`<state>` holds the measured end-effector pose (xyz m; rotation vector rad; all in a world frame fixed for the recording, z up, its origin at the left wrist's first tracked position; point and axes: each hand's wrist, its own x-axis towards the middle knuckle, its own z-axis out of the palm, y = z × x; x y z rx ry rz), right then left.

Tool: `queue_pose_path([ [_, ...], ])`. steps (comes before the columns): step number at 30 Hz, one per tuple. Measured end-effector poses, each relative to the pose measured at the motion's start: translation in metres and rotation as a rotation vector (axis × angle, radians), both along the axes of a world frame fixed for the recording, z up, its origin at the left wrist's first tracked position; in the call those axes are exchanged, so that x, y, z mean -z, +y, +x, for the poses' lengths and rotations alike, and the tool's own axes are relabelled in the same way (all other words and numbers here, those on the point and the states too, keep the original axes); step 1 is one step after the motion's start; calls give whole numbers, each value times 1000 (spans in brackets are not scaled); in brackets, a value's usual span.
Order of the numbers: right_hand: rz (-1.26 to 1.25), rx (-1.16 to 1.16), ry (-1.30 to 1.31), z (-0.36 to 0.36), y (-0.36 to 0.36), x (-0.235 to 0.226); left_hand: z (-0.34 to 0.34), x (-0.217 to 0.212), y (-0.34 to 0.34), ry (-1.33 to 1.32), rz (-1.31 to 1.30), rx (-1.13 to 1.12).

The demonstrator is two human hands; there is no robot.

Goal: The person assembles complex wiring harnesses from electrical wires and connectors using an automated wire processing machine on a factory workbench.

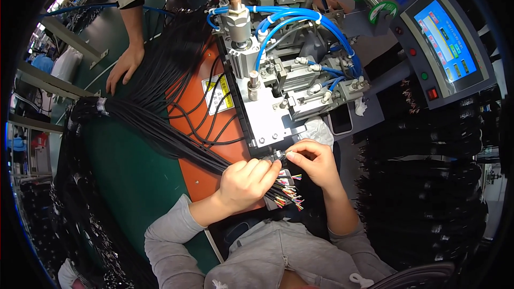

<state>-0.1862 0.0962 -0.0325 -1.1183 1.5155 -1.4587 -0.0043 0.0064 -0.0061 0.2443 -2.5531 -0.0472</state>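
Just in front of the machine's metal head, my left hand (pixel 249 183) is closed with its fingertips together; what it pinches is hidden behind the fingers. My right hand (pixel 317 165) faces it from the right, thumb and forefinger pressed together on something too small to make out. A small grey-white part (pixel 277 154) shows between the two hands, at the front of the machine (pixel 270 120). Beneath my left hand runs a thick bundle of black cables (pixel 160 128). Their stripped ends, with thin coloured wires (pixel 289 195), fan out just below and to the right of it.
Another person's hand (pixel 126 67) rests by the cables at the far left. Blue air tubes (pixel 300 13) arch over the machine. A control screen (pixel 444 43) stands right, near a green-rimmed solder spool (pixel 372 0). Black cables (pixel 423 182) hang at the right. Crumpled white film (pixel 319 130) lies beside the machine.
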Motion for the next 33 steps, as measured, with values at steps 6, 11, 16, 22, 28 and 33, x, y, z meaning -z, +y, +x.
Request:
queue_pose_path([
  [6,-114,216,502,24,-2,-11,4,2,2,17,4,-17],
  [11,146,22,45,10,4,-11,4,2,0,84,-14,33],
  [16,258,-210,-415,-9,5,-3,5,3,-4,144,-28,95],
  [22,180,-173,-269,-6,5,4,2,1,-2,41,-34,78],
  [28,-88,47,501,9,-9,-2,-4,-2,2,-97,-46,-35],
  [33,-53,68,639,19,-6,-4,-4,-8,6,-164,-16,-103],
])
